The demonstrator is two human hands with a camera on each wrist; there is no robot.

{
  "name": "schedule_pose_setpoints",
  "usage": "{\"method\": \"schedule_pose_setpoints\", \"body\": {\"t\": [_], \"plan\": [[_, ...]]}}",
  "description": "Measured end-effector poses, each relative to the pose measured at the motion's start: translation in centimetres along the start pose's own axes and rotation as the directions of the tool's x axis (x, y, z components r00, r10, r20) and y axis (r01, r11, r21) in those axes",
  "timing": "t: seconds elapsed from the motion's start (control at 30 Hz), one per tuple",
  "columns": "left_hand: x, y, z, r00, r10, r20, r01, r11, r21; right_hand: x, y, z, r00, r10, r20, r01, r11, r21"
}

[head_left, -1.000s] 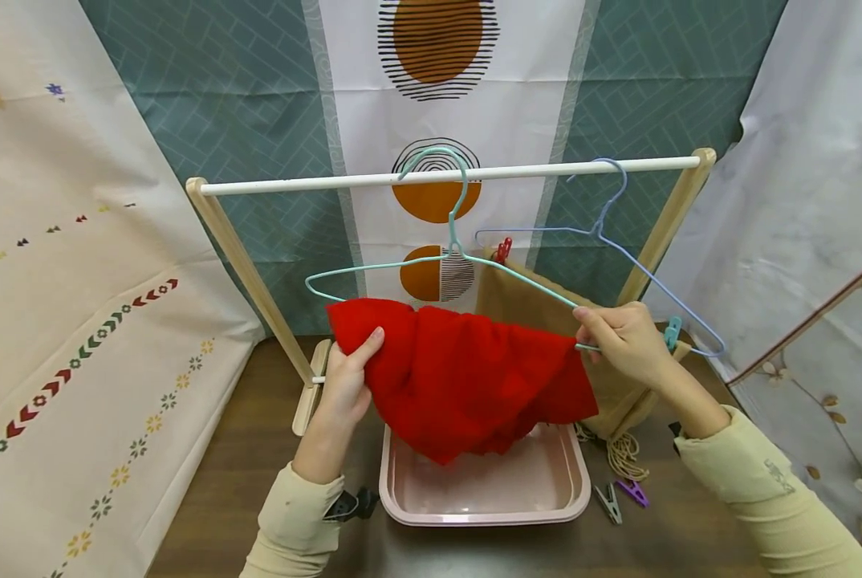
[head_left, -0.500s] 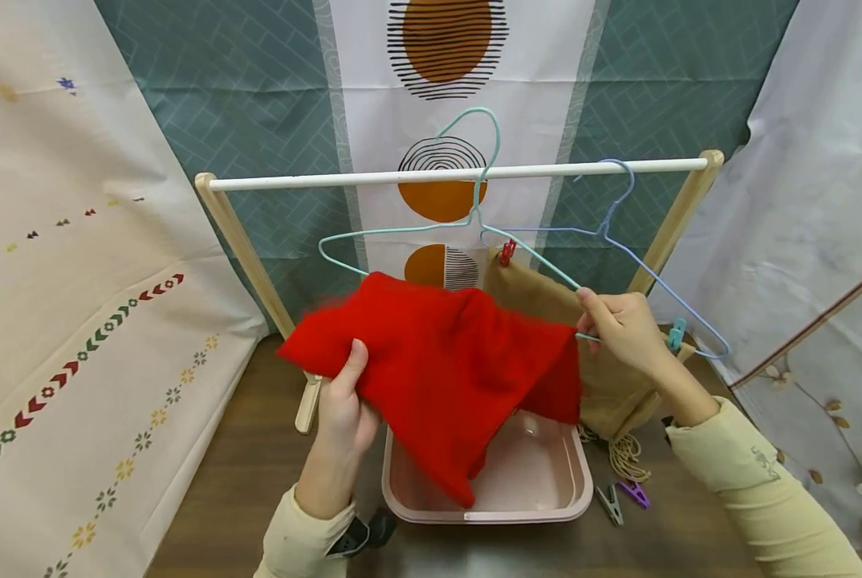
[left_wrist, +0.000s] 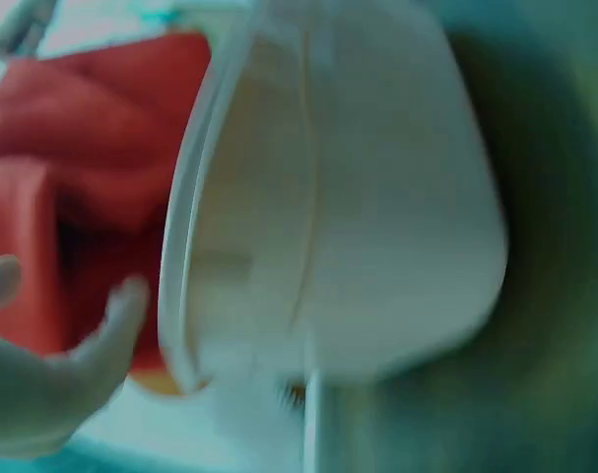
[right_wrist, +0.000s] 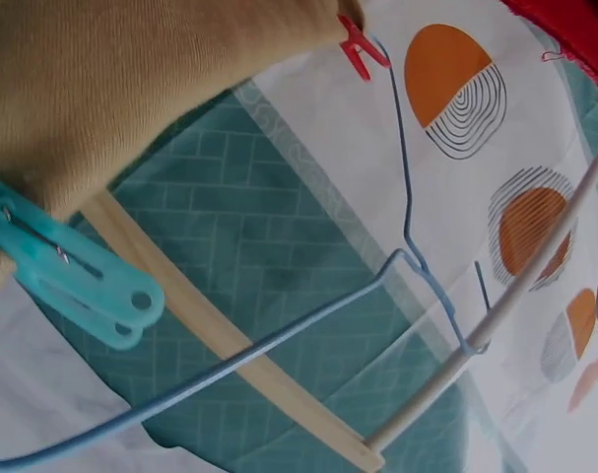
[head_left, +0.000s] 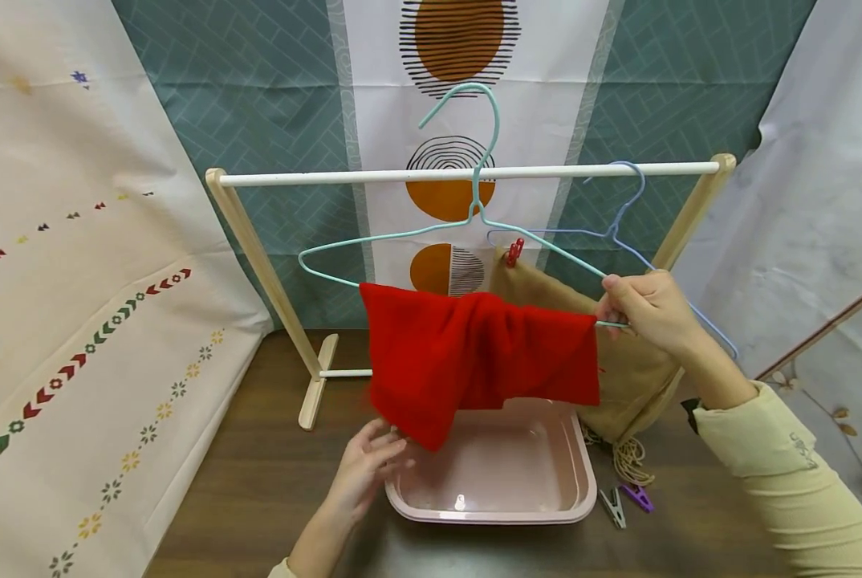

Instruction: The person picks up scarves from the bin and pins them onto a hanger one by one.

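My right hand (head_left: 651, 309) grips the right end of a mint-green wire hanger (head_left: 384, 238). A red cloth (head_left: 424, 353) drapes over the hanger's lower bar, its longest corner hanging over a pink basin (head_left: 499, 516). The hanger's hook rises above the white rail in the head view. Below the cloth's left corner is my left hand (head_left: 366, 470), fingers loosely spread and holding nothing. The left wrist view, blurred, shows the left hand's fingers (left_wrist: 111, 335) in front of the red cloth, with the basin's outer wall (left_wrist: 367, 197) alongside.
A blue hanger (right_wrist: 279, 340) hangs on the white rail (head_left: 315, 178) of a wooden stand. From it hangs a brown cloth (head_left: 546, 297), held by a red clothespin (right_wrist: 361, 49) and a teal clothespin (right_wrist: 77, 266). Grey (head_left: 613, 508) and purple (head_left: 637, 498) clothespins lie right of the basin.
My left hand has let go of the red cloth and dropped lower. The cloth's left part now hangs down from the bar. My right hand and the green hanger have moved slightly up and right.
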State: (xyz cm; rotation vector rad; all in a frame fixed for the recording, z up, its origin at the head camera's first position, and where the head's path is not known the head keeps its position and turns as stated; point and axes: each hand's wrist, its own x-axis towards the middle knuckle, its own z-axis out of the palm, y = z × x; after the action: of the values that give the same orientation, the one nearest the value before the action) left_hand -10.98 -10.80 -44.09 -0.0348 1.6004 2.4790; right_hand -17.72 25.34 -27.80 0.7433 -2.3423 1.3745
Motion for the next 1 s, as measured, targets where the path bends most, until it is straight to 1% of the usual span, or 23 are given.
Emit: {"method": "schedule_pose_setpoints", "body": {"t": [0.03,0.07,0.1,0.13,0.17,0.2,0.23,0.27,0.3,0.33,0.37,0.4,0.47,0.5,0.6,0.67,0.7,0.77,0.83,0.9,1.0], "plan": [[0.3,0.4,-0.4,0.999,0.036,-0.031,-0.035,0.998,0.051,0.0,0.0,-0.1,1.0,-0.022,0.003,0.022,1.0,0.006],[0.6,1.1,-0.7,0.993,0.095,-0.065,-0.089,0.992,0.094,0.0,0.1,-0.1,0.999,-0.04,0.007,0.039,0.999,0.011],[0.9,1.9,-1.0,0.981,0.172,-0.09,-0.159,0.979,0.13,0.1,0.1,-0.2,0.999,-0.053,0.009,0.053,0.998,0.015],[1.2,2.8,-1.1,0.963,0.252,-0.099,-0.234,0.958,0.163,0.1,0.2,-0.3,0.998,-0.068,0.011,0.068,0.997,0.022],[1.6,3.8,-1.2,0.943,0.32,-0.088,-0.299,0.934,0.193,0.1,0.2,-0.3,0.997,-0.076,0.013,0.076,0.997,0.034],[2.0,4.8,-1.2,0.924,0.377,-0.061,-0.357,0.909,0.217,0.1,0.3,-0.3,0.996,-0.087,0.016,0.086,0.995,0.046],[2.4,5.8,-1.0,0.908,0.419,-0.021,-0.403,0.885,0.234,0.1,0.4,-0.3,0.995,-0.099,0.021,0.098,0.994,0.057],[2.8,6.7,-0.9,0.896,0.444,0.03,-0.437,0.865,0.248,0.1,0.5,-0.3,0.994,-0.106,0.024,0.104,0.992,0.064],[3.2,7.6,-0.6,0.887,0.454,0.082,-0.459,0.849,0.263,0.1,0.6,-0.2,0.993,-0.117,0.029,0.114,0.991,0.075],[3.6,8.3,-0.3,0.884,0.449,0.131,-0.468,0.841,0.272,0.0,0.7,-0.2,0.991,-0.13,0.035,0.127,0.988,0.087],[3.9,9.0,0.0,0.884,0.436,0.171,-0.468,0.837,0.283,0.0,0.8,-0.1,0.99,-0.139,0.038,0.135,0.986,0.092],[4.2,9.5,0.4,0.887,0.419,0.195,-0.461,0.838,0.292,0.0,1.0,0.0,0.987,-0.155,0.041,0.15,0.983,0.108],[4.6,10.2,1.0,0.891,0.396,0.221,-0.449,0.839,0.308,-0.1,1.2,0.2,0.983,-0.176,0.044,0.169,0.977,0.128],[4.7,10.4,1.3,0.891,0.395,0.225,-0.45,0.837,0.31,-0.1,1.3,0.3,0.981,-0.186,0.048,0.176,0.971,0.159],[4.7,10.9,2.3,0.881,0.418,0.222,-0.467,0.841,0.273,-0.2,1.8,0.6,0.975,-0.215,0.063,0.195,0.952,0.234],[4.5,11.3,2.9,0.869,0.448,0.21,-0.49,0.839,0.237,-0.3,1.9,0.8,0.98,-0.175,0.099,0.151,0.967,0.207],[4.4,11.5,3.2,0.865,0.46,0.201,-0.498,0.84,0.218,-0.3,1.9,0.9,0.982,-0.142,0.122,0.118,0.976,0.182],[4.1,11.8,3.7,0.862,0.473,0.182,-0.503,0.843,0.191,-0.4,2.0,1.0,0.985,-0.048,0.169,0.035,0.996,0.079],[3.9,12.1,4.1,0.855,0.489,0.17,-0.515,0.837,0.182,-0.4,1.8,1.1,0.975,0.051,0.217,-0.048,0.999,-0.016],[3.8,12.3,4.4,0.845,0.509,0.167,-0.533,0.828,0.173,-0.4,1.7,1.1,0.964,0.086,0.252,-0.075,0.996,-0.055],[3.8,12.5,4.5,0.826,0.535,0.175,-0.56,0.814,0.153,-0.4,1.6,1.1,0.957,0.071,0.282,-0.055,0.997,-0.062]]}}
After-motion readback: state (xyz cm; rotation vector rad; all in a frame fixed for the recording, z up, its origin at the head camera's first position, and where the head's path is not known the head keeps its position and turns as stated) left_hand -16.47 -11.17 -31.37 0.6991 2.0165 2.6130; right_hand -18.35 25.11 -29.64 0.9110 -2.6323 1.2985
